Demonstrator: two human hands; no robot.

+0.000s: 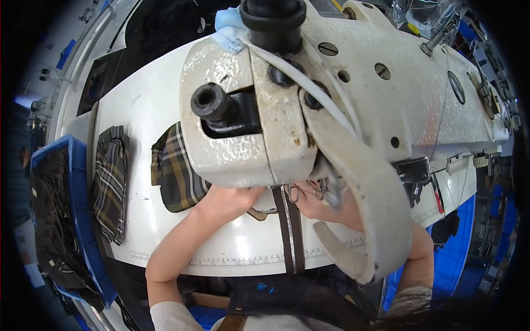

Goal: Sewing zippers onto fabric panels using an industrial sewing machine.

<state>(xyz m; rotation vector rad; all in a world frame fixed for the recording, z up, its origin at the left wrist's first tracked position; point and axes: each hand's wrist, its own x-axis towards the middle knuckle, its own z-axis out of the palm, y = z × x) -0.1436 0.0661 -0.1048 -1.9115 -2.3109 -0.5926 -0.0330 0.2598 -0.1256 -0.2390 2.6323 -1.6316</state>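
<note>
A dark zipper (290, 234) with silvery teeth runs from beneath the white sewing machine head (226, 160) toward me and over the table's front edge. My left hand (237, 199) lies just left of it, beside a dark plaid fabric piece (179, 174) that passes under the machine. On the zipper's other side is my right hand (317, 207), its edge close to the tape and partly covered by metal thread guides. The machine head hides the fingertips of both hands, so I cannot make out whether they grip the cloth or zipper.
A folded plaid stack (111, 185) lies at the table's left. Beyond it stands a blue bin (83, 190) of dark cloth pieces. A curved white machine lever (381, 193) hangs over my right forearm. A printed ruler strip (221, 262) follows the table's front edge.
</note>
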